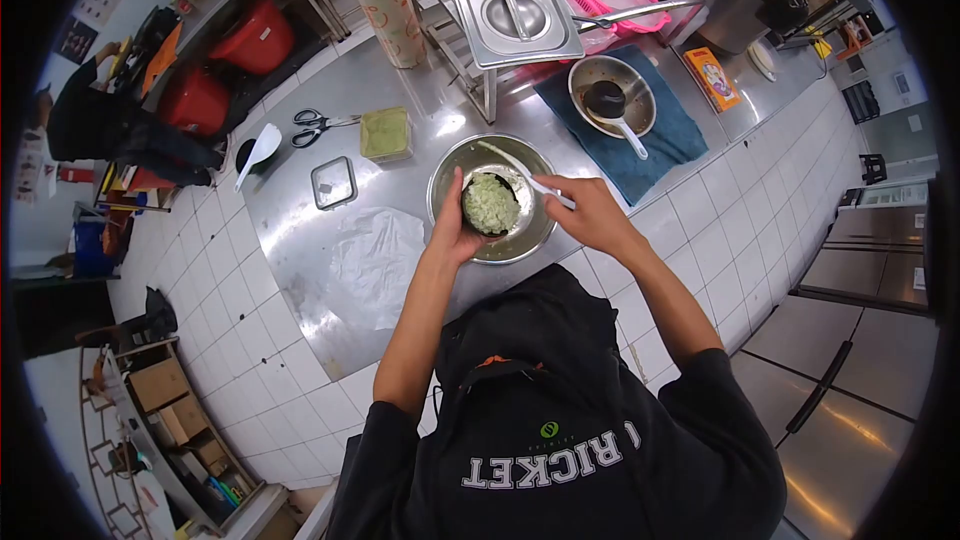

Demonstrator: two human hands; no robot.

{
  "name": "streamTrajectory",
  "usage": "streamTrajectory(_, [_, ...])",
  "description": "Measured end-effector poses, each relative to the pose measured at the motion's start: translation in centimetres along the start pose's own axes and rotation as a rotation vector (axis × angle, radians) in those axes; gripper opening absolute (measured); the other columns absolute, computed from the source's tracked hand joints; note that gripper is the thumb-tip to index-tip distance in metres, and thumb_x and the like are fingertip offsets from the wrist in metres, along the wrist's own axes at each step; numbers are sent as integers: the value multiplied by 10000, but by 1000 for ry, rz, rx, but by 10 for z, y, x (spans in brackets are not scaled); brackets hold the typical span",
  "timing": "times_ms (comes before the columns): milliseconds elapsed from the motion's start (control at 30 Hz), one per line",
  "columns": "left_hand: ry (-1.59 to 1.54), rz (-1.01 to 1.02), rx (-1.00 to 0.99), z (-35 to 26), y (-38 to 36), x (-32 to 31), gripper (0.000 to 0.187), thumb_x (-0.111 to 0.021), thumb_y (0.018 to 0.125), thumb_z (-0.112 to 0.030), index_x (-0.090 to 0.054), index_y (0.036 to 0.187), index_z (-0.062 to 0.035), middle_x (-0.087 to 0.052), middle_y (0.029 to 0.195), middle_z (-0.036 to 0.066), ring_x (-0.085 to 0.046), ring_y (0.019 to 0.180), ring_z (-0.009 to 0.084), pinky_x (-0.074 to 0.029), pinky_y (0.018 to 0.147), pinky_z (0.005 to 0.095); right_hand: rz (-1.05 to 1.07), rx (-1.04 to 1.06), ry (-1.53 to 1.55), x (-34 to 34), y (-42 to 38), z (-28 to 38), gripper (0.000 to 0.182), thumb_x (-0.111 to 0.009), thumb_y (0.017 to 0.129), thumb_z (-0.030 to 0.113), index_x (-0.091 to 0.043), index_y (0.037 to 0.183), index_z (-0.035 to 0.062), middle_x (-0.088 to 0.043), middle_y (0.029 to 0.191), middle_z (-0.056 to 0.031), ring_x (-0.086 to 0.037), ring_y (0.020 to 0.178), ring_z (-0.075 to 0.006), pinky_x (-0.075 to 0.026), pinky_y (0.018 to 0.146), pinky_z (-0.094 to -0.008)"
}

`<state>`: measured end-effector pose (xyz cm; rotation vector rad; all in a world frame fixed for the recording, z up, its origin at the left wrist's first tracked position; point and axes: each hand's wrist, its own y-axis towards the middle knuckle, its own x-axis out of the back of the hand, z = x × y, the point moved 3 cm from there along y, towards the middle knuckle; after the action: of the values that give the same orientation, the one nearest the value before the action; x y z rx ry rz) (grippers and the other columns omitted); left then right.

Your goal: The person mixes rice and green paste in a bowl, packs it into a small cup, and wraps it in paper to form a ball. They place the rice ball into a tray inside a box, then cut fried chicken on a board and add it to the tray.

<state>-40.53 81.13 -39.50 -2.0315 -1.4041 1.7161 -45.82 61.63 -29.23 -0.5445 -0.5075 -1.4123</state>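
The left hand (453, 228) holds a small dark bowl (488, 235) heaped with pale green mixture (490, 204), its fingers clamped on the side. It sits over a wide steel bowl (542, 224) on the bench (285, 145). The right hand (597, 217) has its fingers closed round the handle of a long white utensil (530, 178), which slants across the steel bowl beside the mixture.

The heap is the likeliest trouble: if the left grip slackens or the wrist tips, loose mixture could slide off. Most would probably land in the steel bowl, but a tilt towards the body could send some over its rim. A hard push with the utensil could knock crumbs loose or jolt the small bowl from the fingers. The steel bowl sits near the bench's front edge, so a forearm knock could shift it. Stray bits might reach the crumpled plastic sheet (378, 265) nearby.
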Motion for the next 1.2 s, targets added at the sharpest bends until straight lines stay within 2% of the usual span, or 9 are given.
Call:
streamTrajectory(100, [-30,-37,28,-2,2,1,736,-464,934,-680,-445,1436,-142,-485,1444,124,-431,1350,347,-277,1070,686,-61,310,-155,-18,-13,-3,359,-624,862,161,-676,1205,68,-681,823,-194,-640,635,-345,-518,630,-411])
streamTrajectory(333, [-139,-172,2,-2,1,-8,691,-487,944,-623,-440,1440,-144,-466,1467,142,-393,1387,364,-125,1109,720,10,231,-461,-63,-46,-7,437,-637,886,189,-570,1308,96,-648,770,-133,-650,581,-348,-525,528,-464])
streamTrajectory(433, [-87,-111,10,1,7,4,646,-471,931,-676,-549,1323,-169,-573,1335,102,-529,1239,305,-386,1021,590,46,182,-352,-47,-40,-1,404,-631,884,191,-600,1272,81,-659,781,-144,-660,631,-363,-533,588,-476])
streamTrajectory(533, [-120,-96,-27,4,4,0,640,-478,936,-659,-543,1334,-163,-569,1343,97,-526,1252,297,-390,1028,587,-16,216,-249,-15,-37,6,394,-643,866,153,-643,1252,73,-669,781,-139,-660,658,-339,-541,640,-439])
streamTrajectory(633, [-38,-79,-15,2,2,-1,702,-523,923,-637,-480,1404,-128,-514,1422,106,-455,1340,337,-239,1088,691,-88,193,-263,-4,-23,6,325,-630,860,214,-682,1154,86,-676,826,-174,-664,709,-369,-531,662,-463])
streamTrajectory(733, [7,-56,61,2,0,-1,737,-505,923,-667,-457,1419,-125,-515,1413,122,-471,1326,336,-263,1083,682,-15,193,-486,-4,-4,2,339,-649,842,196,-695,1166,111,-655,753,-145,-671,702,-333,-527,620,-421])
streamTrajectory(833, [-14,-44,54,0,-3,-4,714,-502,933,-650,-454,1416,-125,-518,1404,132,-479,1319,325,-308,1076,655,87,77,-698,-5,1,-15,339,-622,849,220,-667,1165,105,-653,764,-144,-672,704,-364,-535,634,-461])
streamTrajectory(1033, [-249,-31,-170,5,19,22,542,-545,945,-526,-527,1324,-139,-558,1338,97,-536,1227,296,-384,1038,581,-42,-14,-89,-32,-25,-9,328,-609,904,170,-668,1181,5,-637,657,-221,-665,606,-370,-530,630,-449])
streamTrajectory(1200, [-174,-111,-297,11,31,12,432,-539,940,-556,-611,1158,-190,-644,1164,34,-600,1080,225,-450,949,489,-49,21,-59,-89,-38,16,363,-526,947,133,-570,1251,-61,-657,808,-264,-642,737,-457,-510,696,-541])
